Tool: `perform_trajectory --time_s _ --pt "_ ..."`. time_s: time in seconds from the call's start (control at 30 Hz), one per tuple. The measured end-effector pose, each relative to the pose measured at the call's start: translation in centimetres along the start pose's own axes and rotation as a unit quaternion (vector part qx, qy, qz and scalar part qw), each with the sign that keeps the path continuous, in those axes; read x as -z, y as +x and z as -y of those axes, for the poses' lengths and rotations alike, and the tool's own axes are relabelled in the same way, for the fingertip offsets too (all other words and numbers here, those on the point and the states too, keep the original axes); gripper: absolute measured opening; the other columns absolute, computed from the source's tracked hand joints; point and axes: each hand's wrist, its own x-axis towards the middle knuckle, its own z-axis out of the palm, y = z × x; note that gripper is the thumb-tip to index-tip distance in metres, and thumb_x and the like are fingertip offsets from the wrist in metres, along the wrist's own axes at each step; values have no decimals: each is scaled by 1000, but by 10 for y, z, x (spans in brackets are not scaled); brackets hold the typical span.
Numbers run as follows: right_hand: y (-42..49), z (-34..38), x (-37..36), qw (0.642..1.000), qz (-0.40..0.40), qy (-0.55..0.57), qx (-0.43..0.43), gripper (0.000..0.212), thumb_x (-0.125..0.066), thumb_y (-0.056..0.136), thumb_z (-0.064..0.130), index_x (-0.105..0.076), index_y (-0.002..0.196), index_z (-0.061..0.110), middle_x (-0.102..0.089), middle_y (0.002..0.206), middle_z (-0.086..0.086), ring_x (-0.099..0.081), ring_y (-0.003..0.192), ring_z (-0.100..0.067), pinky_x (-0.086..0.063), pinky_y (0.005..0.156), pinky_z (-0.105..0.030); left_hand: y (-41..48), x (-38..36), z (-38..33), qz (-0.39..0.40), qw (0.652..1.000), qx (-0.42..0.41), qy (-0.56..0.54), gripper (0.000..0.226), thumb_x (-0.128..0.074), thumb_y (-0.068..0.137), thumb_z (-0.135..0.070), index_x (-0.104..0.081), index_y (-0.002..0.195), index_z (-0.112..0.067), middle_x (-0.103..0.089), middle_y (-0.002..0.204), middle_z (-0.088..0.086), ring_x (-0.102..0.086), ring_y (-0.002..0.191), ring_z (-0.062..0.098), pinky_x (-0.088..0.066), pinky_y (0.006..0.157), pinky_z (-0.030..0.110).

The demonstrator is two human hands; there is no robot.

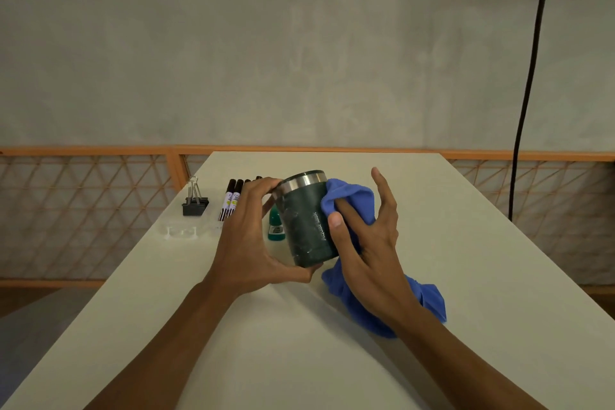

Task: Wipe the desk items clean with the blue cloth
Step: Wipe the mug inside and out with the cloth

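Dim, even light throws faint shadows on the table (466, 243) and a mild sheen on the cup (304, 226), while wide-angle edges bow.

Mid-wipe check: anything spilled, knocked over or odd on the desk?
Nothing spilled or broken. The green tumbler is tilted, but only because the left hand holds it while the right hand holds the blue cloth against its side. Pale streaks show on its wall.

The tumbler (304, 226) is showing dark green with pale marbled streaks and a silver rim. Right of the tumbler, the cloth (352, 200) is showing blue; left of it, markers (229, 200) are wearing black caps over white barrels, beside black binder clips (195, 206).
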Motion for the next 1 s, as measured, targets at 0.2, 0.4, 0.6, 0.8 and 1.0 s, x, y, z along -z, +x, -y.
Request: perform_trajectory --time_s 0.2,0.4,0.6,0.8,1.0 --pt "-1 9 -1 998 27 51 -29 40 -37 114 49 -34 140 79 3 173 24 -6 162 -9 -17 130 -59 1 -1 1 6 1000 -12 7 127 -110 43 -38 -43 148 -8 -50 140 3 -57 130 24 -50 111 32" --pt "-28 -7 -2 997 53 20 -54 41 -34 112 55 -64 137 40 -1 171 31 -14 160 -8 -17 130 -54 3 13 16 -47 999 11 4 121 -98 52 -56 -44 147 -4 -49 142 6 -54 131 18 -47 112 26" --pt "-20 1 0 993 25 70 -95 57 -39 103 66 -15 154 69 -12 166 36 -26 153 -3 -23 129 -51 3 14 12 -52 999 11 3 122 -101 49 -52 -44 146 -4 -48 142 6 -53 133 15 -47 113 27" --pt "-6 -7 1 991 6 83 -100 65 -32 101 76 -10 160 61 -10 166 37 -19 156 1 -20 131 -53 2 4 2 -11 1000 -6 16 131 -110 41 -36 -43 149 -6 -48 143 3 -55 133 22 -49 113 32" --pt "7 -4 2 988 -9 107 -109 76 -29 94 85 -10 162 58 -13 167 36 -17 158 0 -20 132 -50 0 2 -4 8 1000 -15 18 129 -108 44 -47 -41 150 -15 -46 143 -2 -55 131 20 -55 105 43"
